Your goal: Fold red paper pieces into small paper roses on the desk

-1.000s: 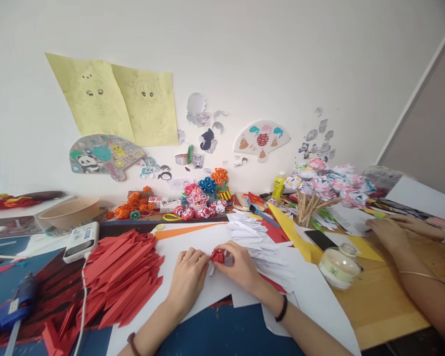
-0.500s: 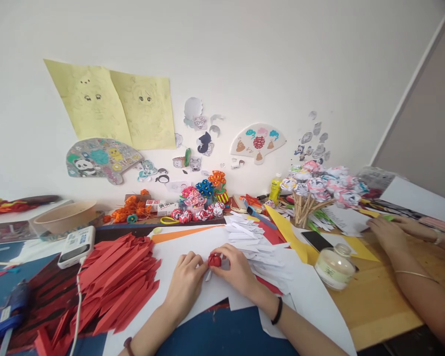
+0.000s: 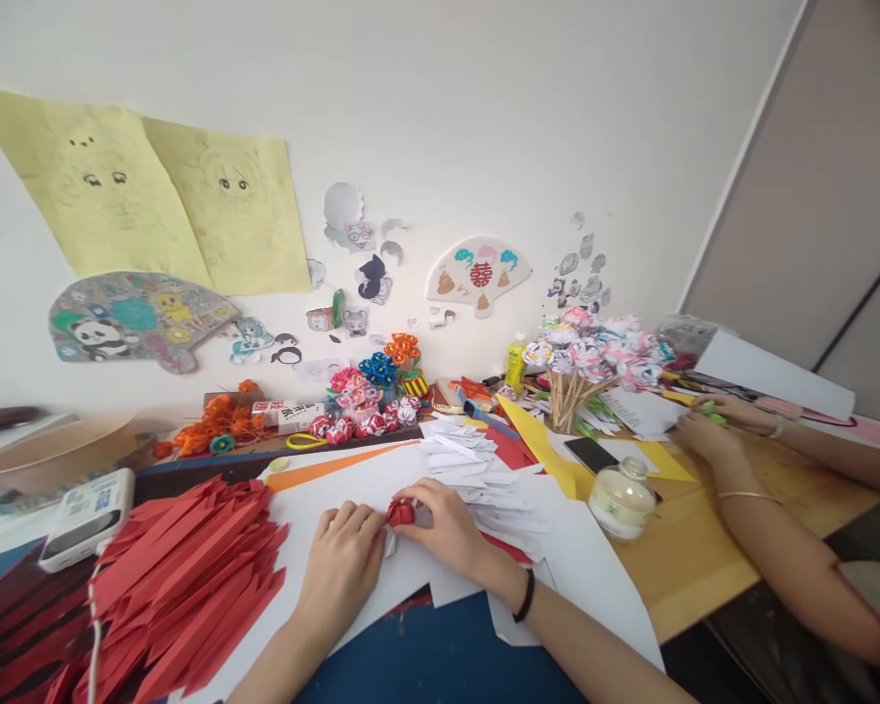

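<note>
My right hand (image 3: 444, 528) pinches a small red folded paper piece (image 3: 401, 512) between thumb and fingers, above a white sheet (image 3: 359, 469). Against the left side of that piece, my left hand (image 3: 346, 557) has its fingers curled and its fingertips pressed together; a small white paper end shows below them. Red paper strips (image 3: 198, 587) lie in a heap to the left of my hands. White paper strips (image 3: 469, 469) are spread just beyond and to the right of my right hand.
A glass jar (image 3: 621, 501) and a black phone (image 3: 591, 454) stand and lie at the right. Behind are paper flowers on sticks (image 3: 594, 352). Another person's hands (image 3: 711, 430) hold something green. A white device (image 3: 88, 518) with a cable lies left.
The view has turned to the right, so everything appears farther left. My hands keep nearly the same pose around the red piece. More of the other person's arm shows.
</note>
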`<state>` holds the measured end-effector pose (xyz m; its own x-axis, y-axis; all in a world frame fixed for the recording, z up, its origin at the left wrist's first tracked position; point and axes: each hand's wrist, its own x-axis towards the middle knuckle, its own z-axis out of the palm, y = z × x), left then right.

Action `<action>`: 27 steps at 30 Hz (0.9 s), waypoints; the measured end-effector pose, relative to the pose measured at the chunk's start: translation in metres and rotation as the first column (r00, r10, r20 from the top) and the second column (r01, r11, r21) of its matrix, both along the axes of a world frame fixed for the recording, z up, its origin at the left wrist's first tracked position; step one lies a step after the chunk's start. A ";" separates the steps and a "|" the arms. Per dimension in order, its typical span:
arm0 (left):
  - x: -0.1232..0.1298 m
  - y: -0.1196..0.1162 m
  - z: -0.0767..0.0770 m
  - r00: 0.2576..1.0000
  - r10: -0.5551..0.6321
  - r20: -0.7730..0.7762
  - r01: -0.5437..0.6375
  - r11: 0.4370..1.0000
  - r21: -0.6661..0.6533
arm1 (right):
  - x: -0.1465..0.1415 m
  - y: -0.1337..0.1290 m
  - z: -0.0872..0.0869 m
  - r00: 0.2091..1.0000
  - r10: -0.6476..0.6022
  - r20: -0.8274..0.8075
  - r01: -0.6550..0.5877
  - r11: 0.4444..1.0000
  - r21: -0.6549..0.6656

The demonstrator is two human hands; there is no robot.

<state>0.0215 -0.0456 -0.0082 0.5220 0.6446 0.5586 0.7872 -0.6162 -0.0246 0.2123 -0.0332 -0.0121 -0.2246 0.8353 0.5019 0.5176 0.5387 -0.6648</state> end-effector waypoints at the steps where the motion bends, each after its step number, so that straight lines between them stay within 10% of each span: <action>1: 0.000 0.000 0.000 1.000 -0.001 0.001 0.001 1.000 0.003 | 0.000 0.000 0.000 1.000 -0.002 -0.001 0.002 1.000 -0.002; 27: 0.000 -0.003 0.001 0.999 0.042 -0.007 -0.042 0.999 0.015 | 0.000 -0.002 0.001 0.998 0.056 0.018 -0.056 0.998 0.020</action>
<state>0.0217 -0.0483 -0.0071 0.4989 0.6580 0.5641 0.8122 -0.5821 -0.0394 0.2119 -0.0354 -0.0110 -0.2799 0.8106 0.5143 0.4977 0.5806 -0.6443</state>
